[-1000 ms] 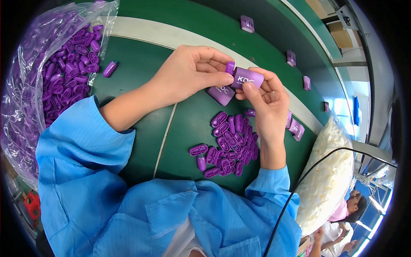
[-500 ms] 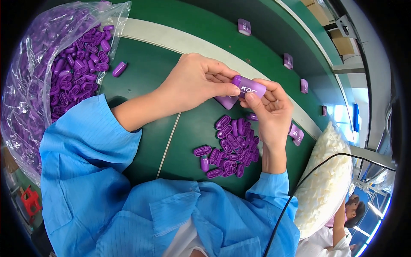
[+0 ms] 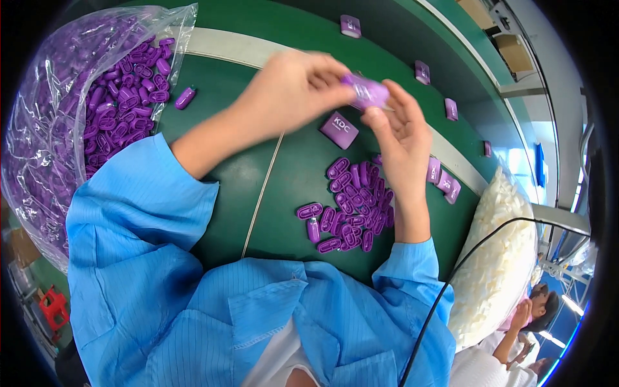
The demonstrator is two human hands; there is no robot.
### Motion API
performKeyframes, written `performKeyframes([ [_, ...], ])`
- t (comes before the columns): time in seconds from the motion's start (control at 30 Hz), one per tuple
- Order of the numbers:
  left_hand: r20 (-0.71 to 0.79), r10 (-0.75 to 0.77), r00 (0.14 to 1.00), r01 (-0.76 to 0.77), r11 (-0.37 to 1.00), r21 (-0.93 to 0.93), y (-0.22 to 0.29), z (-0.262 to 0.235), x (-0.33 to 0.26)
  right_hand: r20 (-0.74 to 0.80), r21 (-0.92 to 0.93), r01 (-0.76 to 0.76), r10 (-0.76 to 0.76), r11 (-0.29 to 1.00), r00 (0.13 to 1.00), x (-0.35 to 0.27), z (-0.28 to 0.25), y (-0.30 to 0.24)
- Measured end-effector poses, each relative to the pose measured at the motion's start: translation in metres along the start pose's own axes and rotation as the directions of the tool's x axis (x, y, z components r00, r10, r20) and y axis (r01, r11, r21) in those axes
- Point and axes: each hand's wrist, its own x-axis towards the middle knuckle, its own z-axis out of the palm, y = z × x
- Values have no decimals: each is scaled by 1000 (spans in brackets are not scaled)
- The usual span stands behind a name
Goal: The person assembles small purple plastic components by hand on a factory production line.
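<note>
Both hands hold one small purple casing [image 3: 371, 94] above the far part of the green table. My left hand [image 3: 293, 87] pinches its left end, where a purple cap showed half a second ago; motion blurs that end now. The fingers and thumb of my right hand [image 3: 405, 138] close on the casing's other end. Just below the hands lies another purple casing [image 3: 339, 130] with pale printing, flat on the table. Nearer to me sits a loose heap of small oval purple caps [image 3: 354, 203], several with their hollow side up. A lone cap [image 3: 185, 98] lies farther left.
A clear plastic bag [image 3: 45, 109] full of purple caps stands at the left. Beyond a pale rail, purple casings [image 3: 350, 26] sit spaced along a green belt. More casings [image 3: 445, 182] lie right of my right hand, near a bag of cream-coloured pieces [image 3: 493, 271] crossed by a black cable [image 3: 422, 322].
Both hands have moved away from me with the casing, uncovering the one on the table. The casings on the belt have shifted to the left and farther off.
</note>
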Motion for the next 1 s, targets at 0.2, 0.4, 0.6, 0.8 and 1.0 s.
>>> performKeyframes([
  [0.2,-250,-299,921,373,860,347,9,-64,48,352,-608,376,-186,700,917,-89,-53,-6],
  [0.4,-332,202,921,133,639,758,-82,-111,67,476,-710,384,-1,590,880,-106,-21,-13],
  [0.6,-44,134,990,-92,851,518,2,-58,-8,569,-618,518,-117,591,814,-86,18,-9],
  [0.8,172,212,962,-272,724,634,39,-46,-136,510,-560,580,-306,592,804,-48,55,-18],
  [1.0,303,69,951,-283,595,752,20,-35,-123,204,-671,417,-388,613,899,127,45,15],
])
